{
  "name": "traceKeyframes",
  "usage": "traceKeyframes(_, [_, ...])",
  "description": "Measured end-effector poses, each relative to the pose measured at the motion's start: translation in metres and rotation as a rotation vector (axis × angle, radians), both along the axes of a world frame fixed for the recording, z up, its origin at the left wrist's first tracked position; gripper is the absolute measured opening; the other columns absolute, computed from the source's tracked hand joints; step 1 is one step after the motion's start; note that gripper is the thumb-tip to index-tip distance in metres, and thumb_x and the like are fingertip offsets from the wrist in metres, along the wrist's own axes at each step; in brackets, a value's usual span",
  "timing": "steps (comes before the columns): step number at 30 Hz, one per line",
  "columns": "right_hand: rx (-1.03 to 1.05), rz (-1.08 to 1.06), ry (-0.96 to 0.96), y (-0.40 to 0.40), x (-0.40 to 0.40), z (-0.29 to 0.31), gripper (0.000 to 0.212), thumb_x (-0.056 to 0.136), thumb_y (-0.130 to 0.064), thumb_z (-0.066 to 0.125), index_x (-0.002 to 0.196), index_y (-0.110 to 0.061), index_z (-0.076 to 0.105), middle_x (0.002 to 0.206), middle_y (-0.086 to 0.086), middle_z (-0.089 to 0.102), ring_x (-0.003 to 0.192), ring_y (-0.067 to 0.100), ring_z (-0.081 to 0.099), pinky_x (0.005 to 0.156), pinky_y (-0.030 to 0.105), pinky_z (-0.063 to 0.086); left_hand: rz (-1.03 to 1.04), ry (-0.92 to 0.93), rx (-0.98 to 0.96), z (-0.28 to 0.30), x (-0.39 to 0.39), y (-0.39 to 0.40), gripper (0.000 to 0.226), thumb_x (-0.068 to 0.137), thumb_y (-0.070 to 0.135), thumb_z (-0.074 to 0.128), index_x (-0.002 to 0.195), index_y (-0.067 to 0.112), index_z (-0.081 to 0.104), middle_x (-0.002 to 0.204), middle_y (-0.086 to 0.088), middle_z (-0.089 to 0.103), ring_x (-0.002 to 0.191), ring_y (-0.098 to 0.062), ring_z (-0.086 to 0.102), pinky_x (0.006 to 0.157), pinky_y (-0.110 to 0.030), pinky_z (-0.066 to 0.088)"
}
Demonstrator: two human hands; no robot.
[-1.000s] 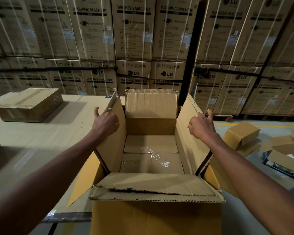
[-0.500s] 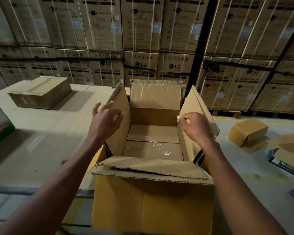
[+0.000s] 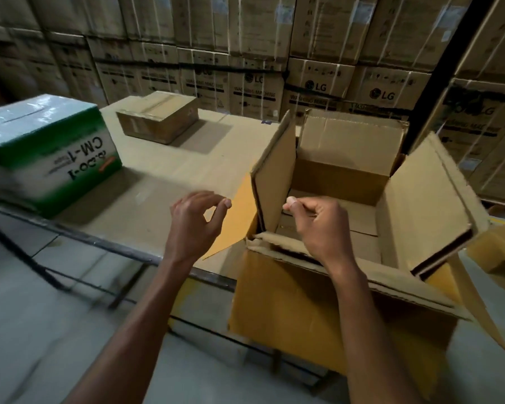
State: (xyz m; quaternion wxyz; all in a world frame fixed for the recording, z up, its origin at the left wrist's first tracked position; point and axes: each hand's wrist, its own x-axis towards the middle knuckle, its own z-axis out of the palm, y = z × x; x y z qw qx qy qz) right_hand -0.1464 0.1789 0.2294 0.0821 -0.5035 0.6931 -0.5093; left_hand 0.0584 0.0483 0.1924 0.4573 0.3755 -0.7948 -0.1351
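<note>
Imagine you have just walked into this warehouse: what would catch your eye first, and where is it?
The big open cardboard box stands front and right, flaps up, with the left hand just outside its left flap and the right hand, fingers curled, above its opening. A green and white carton sits at the left on the table, and a wall of stacked LG washing machine cartons fills the background.

Green-and-white carton [image 3: 50,153], taped brown box [image 3: 158,116] on table [image 3: 187,167], stacked LG cartons [image 3: 318,86] behind

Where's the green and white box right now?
Head view, far left: the green and white box sits on the table, near the small sealed brown box.
</note>
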Motion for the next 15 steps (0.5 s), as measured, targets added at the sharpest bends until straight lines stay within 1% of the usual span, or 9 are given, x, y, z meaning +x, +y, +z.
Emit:
traceKeyframes(2, [-0.009, 0.047, -0.037, -0.019, 0.037, -0.002, 0.025, 0.102, -0.032, 0.064, 0.103, -0.016, 0.083, 0.088, -0.01, 0.078, 0.079, -0.001, 0.071, 0.063, 0.011, 0.052, 0.024, 0.049, 0.088, -0.008, 0.033, -0.005, 0.022, 0.096, 0.036, 0.068, 0.094, 0.019, 0.081, 0.098, 0.005, 0.078, 0.094, -0.008, 0.067, 0.084, -0.04, 0.057])
traceKeyframes(3, [-0.015, 0.07, -0.061, -0.031, 0.056, -0.005, 0.024, 0.102, -0.032, 0.065, 0.099, -0.016, 0.084, 0.085, -0.01, 0.078, 0.077, 0.0, 0.071, 0.063, 0.014, 0.052, 0.039, 0.066, 0.135, -0.012, 0.05, -0.008, 0.022, 0.096, 0.035, 0.069, 0.095, 0.017, 0.081, 0.099, 0.004, 0.078, 0.093, -0.009, 0.067, 0.082, -0.037, 0.058])
traceKeyframes(5, [-0.012, 0.112, -0.106, -0.055, 0.093, -0.011, 0.024, 0.102, -0.029, 0.066, 0.095, -0.015, 0.084, 0.088, -0.012, 0.079, 0.082, -0.005, 0.071, 0.069, 0.01, 0.05, 0.064, 0.067, 0.201, -0.021, 0.083, -0.016, 0.022, 0.096, 0.034, 0.068, 0.097, 0.017, 0.081, 0.1, 0.005, 0.077, 0.092, -0.008, 0.067, 0.081, -0.033, 0.057])
traceKeyframes(7, [0.009, 0.152, -0.116, -0.078, 0.128, -0.021, 0.024, 0.102, -0.029, 0.066, 0.096, -0.015, 0.084, 0.092, -0.013, 0.079, 0.087, -0.008, 0.07, 0.073, 0.006, 0.049, 0.075, 0.081, 0.247, -0.031, 0.115, -0.025, 0.018, 0.097, 0.031, 0.068, 0.097, 0.019, 0.081, 0.098, 0.012, 0.074, 0.089, 0.003, 0.065, 0.079, -0.026, 0.055])
traceKeyframes(9, [0.034, 0.182, -0.133, -0.099, 0.16, -0.032, 0.024, 0.102, -0.03, 0.065, 0.095, -0.015, 0.084, 0.089, -0.013, 0.079, 0.083, -0.01, 0.069, 0.07, 0.005, 0.047, 0.093, 0.085, 0.289, -0.041, 0.142, -0.037, 0.015, 0.097, 0.029, 0.067, 0.096, 0.022, 0.08, 0.095, 0.016, 0.072, 0.088, 0.015, 0.062, 0.077, -0.017, 0.051])
traceKeyframes(10, [0.056, 0.195, -0.14, -0.109, 0.173, -0.038, 0.025, 0.102, -0.03, 0.065, 0.094, -0.015, 0.084, 0.085, -0.014, 0.078, 0.078, -0.01, 0.069, 0.067, 0.005, 0.046, 0.102, 0.087, 0.318, -0.046, 0.153, -0.045, 0.015, 0.097, 0.029, 0.067, 0.095, 0.022, 0.08, 0.095, 0.016, 0.072, 0.089, 0.016, 0.061, 0.077, -0.016, 0.051])
traceKeyframes(12, [0.11, 0.215, -0.154, -0.131, 0.199, -0.052, 0.027, 0.101, -0.032, 0.066, 0.091, -0.014, 0.084, 0.073, -0.016, 0.073, 0.066, -0.008, 0.066, 0.058, 0.008, 0.042, 0.117, 0.098, 0.395, -0.061, 0.176, -0.064, 0.017, 0.097, 0.03, 0.067, 0.093, 0.021, 0.081, 0.096, 0.015, 0.074, 0.091, 0.012, 0.064, 0.079, -0.02, 0.054])
traceKeyframes(13, [0.137, 0.219, -0.157, -0.141, 0.208, -0.06, 0.028, 0.101, -0.033, 0.066, 0.089, -0.015, 0.084, 0.071, -0.015, 0.074, 0.062, -0.005, 0.065, 0.055, 0.011, 0.042, 0.122, 0.104, 0.434, -0.069, 0.185, -0.075, 0.018, 0.097, 0.031, 0.067, 0.093, 0.021, 0.081, 0.097, 0.014, 0.075, 0.092, 0.008, 0.066, 0.081, -0.024, 0.056])
traceKeyframes(15, [0.202, 0.227, -0.152, -0.162, 0.223, -0.075, 0.032, 0.101, -0.035, 0.065, 0.083, -0.014, 0.082, 0.068, -0.005, 0.075, 0.054, 0.005, 0.061, 0.051, 0.023, 0.042, 0.127, 0.094, 0.493, -0.084, 0.198, -0.098, 0.021, 0.097, 0.036, 0.066, 0.094, 0.023, 0.081, 0.098, 0.013, 0.077, 0.094, 0.003, 0.069, 0.083, -0.028, 0.058])
